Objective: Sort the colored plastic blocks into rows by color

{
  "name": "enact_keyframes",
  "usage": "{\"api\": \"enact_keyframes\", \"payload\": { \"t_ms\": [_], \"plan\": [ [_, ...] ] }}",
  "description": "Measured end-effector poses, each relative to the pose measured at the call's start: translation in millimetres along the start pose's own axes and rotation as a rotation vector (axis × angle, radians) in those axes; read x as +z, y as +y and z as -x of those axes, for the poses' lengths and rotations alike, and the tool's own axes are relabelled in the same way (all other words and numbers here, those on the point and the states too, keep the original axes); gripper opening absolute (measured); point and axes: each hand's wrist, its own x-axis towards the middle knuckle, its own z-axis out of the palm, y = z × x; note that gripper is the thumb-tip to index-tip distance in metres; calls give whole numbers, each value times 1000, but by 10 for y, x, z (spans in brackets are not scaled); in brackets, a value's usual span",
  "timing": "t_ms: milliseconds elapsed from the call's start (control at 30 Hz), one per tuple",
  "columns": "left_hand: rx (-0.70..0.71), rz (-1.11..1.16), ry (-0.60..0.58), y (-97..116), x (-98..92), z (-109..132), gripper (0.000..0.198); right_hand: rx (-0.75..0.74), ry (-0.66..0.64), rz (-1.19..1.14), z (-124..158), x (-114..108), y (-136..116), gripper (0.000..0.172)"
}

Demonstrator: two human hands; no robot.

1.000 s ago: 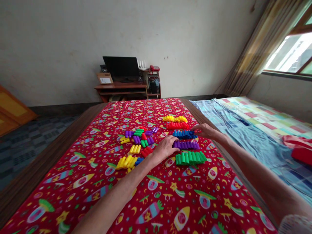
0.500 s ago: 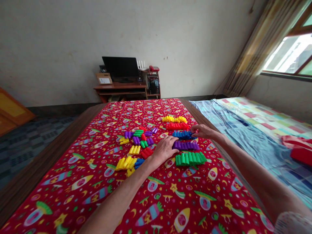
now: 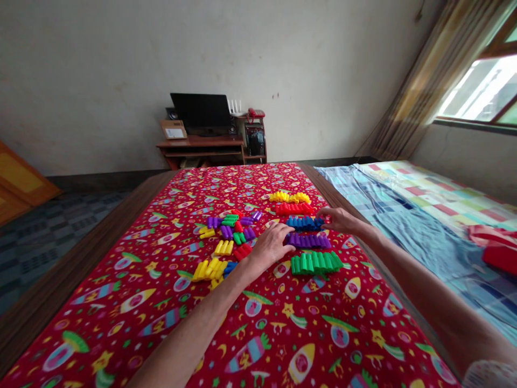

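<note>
Short ribbed plastic tube pieces lie side by side in coloured rows on a red patterned cloth (image 3: 258, 355). At the right end of the blue row (image 3: 302, 223), my right hand (image 3: 338, 221) has its fingertips and thumb closed on the end pieces. My left hand (image 3: 271, 243) rests at the left end of the purple row (image 3: 309, 241), thumb apart from the fingers and fingertips touching that end. Nearest me is the green row (image 3: 317, 263); beyond the blue one lie a red row (image 3: 293, 208) and a yellow row (image 3: 290, 198).
Left of my left hand lie loose clusters: yellow pieces (image 3: 210, 269), purple pieces (image 3: 226, 232), green pieces (image 3: 230, 220) and red pieces (image 3: 242, 251). A desk (image 3: 202, 143) with a monitor (image 3: 201, 115) stands by the wall. A bed (image 3: 404, 215) adjoins on the right.
My right hand has shifted very slightly at the blue row's right end. My left hand stays by the purple row, and the rows keep their places.
</note>
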Motion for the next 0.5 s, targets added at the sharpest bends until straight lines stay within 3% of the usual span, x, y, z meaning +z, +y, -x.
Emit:
{"api": "enact_keyframes", "payload": {
  "t_ms": [100,200,333,400,500],
  "plan": [
    [28,26,54,-25,-146,-19,36,6,12,-8,8,9,-30,30],
    [22,59,105,-191,-436,10,23,15,83,-57,37,-19,-77,33],
    [-218,3,163,-634,-829,231,26,18,193,-94,88,-107,-222,30],
    [-297,-51,127,-854,-908,399,29,-29,212,-93,83,-140,-367,27],
    [-308,-79,88,-1065,-858,621,31,-135,177,-119,1,-128,-690,24]
  ]
}}
